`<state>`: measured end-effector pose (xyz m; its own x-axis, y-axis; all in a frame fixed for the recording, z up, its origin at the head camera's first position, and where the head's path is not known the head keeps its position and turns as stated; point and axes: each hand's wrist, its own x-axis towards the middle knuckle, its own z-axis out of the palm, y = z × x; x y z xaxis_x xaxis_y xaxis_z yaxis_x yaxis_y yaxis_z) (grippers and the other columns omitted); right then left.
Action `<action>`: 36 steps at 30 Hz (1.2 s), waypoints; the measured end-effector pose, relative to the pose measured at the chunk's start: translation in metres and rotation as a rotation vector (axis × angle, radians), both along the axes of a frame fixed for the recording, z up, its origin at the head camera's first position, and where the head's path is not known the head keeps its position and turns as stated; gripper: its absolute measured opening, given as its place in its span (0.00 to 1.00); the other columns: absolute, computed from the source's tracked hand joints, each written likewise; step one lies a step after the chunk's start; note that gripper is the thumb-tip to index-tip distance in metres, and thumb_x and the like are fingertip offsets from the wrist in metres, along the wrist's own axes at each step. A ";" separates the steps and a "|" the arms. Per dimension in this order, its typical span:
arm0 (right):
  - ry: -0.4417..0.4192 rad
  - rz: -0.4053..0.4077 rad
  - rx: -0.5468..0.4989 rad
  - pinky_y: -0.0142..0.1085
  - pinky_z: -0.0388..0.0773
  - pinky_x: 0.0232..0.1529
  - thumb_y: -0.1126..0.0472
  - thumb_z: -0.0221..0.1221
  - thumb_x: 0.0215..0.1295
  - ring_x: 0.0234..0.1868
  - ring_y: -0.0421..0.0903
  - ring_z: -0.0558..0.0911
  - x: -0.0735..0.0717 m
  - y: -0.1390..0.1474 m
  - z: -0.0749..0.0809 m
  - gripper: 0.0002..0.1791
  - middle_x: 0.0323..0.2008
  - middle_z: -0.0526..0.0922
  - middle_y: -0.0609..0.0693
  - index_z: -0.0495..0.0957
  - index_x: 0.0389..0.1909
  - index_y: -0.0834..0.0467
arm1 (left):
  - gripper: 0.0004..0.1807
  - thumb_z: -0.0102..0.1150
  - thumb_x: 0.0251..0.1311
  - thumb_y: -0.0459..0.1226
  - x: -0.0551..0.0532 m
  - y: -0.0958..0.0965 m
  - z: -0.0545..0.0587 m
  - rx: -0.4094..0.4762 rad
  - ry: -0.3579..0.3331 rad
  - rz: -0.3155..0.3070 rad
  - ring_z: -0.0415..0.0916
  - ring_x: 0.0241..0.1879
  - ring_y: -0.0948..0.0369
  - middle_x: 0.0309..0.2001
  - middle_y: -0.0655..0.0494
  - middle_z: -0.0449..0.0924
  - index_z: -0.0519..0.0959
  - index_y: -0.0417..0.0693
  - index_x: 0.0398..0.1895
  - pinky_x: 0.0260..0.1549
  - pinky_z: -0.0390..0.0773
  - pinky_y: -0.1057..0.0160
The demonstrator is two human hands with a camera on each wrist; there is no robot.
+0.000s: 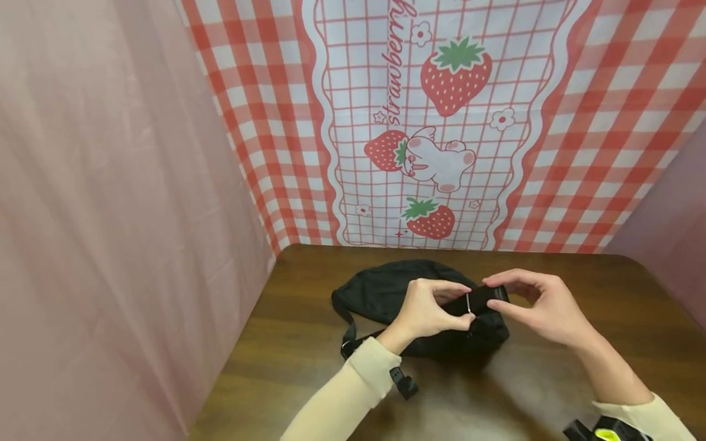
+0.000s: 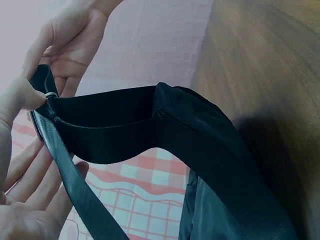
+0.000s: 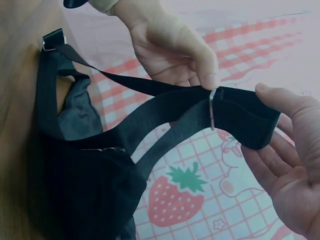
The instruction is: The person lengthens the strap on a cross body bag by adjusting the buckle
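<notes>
A black fabric bag [image 1: 386,285] lies on the table, its wide black strap [image 3: 175,102] raised off it. My left hand [image 1: 427,310] pinches the strap at a thin metal slider buckle [image 3: 211,111], thumb on one end of the bar. Just to the right, my right hand [image 1: 551,309] holds the folded loop [image 3: 247,117] of the strap between thumb and fingers. From the slider a narrower length of webbing [image 2: 80,190] runs back toward the bag. Another metal buckle [image 3: 52,46] shows at the strap's far end in the right wrist view.
The brown wooden table [image 1: 265,343] carries the bag near its back edge. Behind it hangs a red-and-white checked cloth [image 1: 265,104] printed with strawberries. Pink curtains [image 1: 110,214] close off the sides. Black wrist bands [image 1: 404,383] sit at both cuffs.
</notes>
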<state>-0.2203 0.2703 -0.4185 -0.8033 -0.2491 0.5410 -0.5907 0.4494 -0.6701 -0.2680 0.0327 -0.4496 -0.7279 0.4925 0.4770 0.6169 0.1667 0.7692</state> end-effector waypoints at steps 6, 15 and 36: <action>-0.027 0.003 -0.013 0.19 0.81 0.56 0.77 0.74 0.56 0.52 0.31 0.87 0.002 0.005 0.001 0.19 0.48 0.91 0.41 0.88 0.48 0.63 | 0.20 0.81 0.49 0.36 0.001 0.001 0.002 -0.008 0.022 0.023 0.86 0.45 0.79 0.44 0.55 0.94 0.92 0.48 0.49 0.44 0.84 0.78; -0.043 0.028 0.061 0.20 0.82 0.50 0.71 0.79 0.54 0.47 0.35 0.88 -0.001 -0.002 -0.001 0.21 0.46 0.92 0.47 0.89 0.48 0.51 | 0.21 0.81 0.48 0.34 0.005 0.003 0.004 -0.019 0.050 0.020 0.87 0.45 0.76 0.44 0.51 0.94 0.91 0.44 0.49 0.45 0.84 0.79; -0.165 0.054 0.120 0.20 0.81 0.55 0.63 0.79 0.58 0.52 0.30 0.86 -0.004 -0.002 -0.030 0.30 0.53 0.87 0.37 0.82 0.62 0.57 | 0.20 0.80 0.50 0.35 0.001 -0.005 0.012 0.028 0.019 0.068 0.89 0.47 0.70 0.46 0.52 0.94 0.92 0.47 0.49 0.45 0.86 0.75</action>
